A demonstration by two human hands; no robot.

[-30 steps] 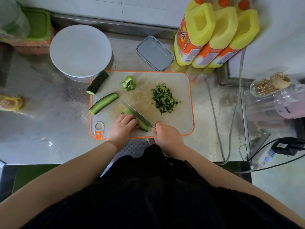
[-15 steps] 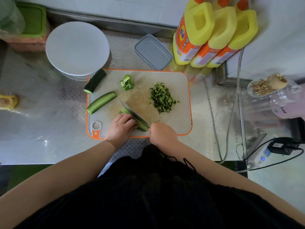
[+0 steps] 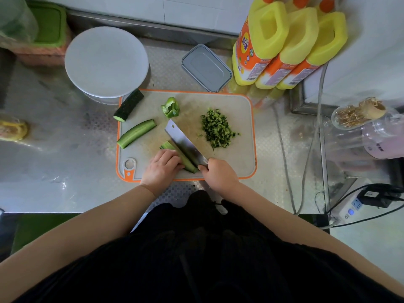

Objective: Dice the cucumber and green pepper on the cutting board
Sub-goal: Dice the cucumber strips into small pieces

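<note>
Knife (image 3: 184, 142) in right hand (image 3: 219, 174) — flat against cucumber (image 3: 185, 159).

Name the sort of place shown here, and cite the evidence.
Probably a kitchen work counter: a cutting board on a steel counter, the right hand gripping a cleaver, and yellow jugs against a tiled wall.

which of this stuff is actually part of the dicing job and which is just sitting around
In the job: cutting board, cleaver, cucumber strip being cut, cucumber half, cucumber end, green pepper, diced pile.

Lying about: white lid, grey container, yellow bottles, power strip.
</note>
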